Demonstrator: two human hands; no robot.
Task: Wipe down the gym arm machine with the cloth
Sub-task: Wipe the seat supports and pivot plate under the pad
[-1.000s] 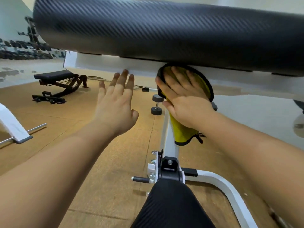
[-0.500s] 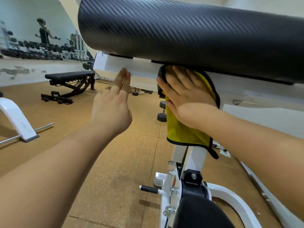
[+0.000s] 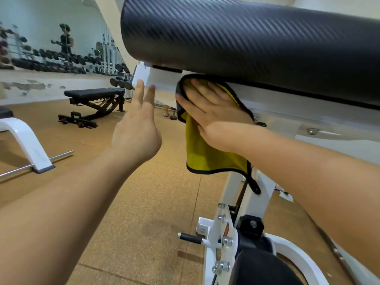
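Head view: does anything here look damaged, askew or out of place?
Nothing on the machine looks wrong. The right hand presses the cloth flat under the pad. Only the wall at far left shows grey patches, like flaked paint.

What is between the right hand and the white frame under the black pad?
The yellow cloth: in the head view the right hand presses it flat against the white frame, its lower part hanging free.

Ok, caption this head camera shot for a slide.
Right hand presses yellow cloth to white frame under black pad, left hand open alongside.
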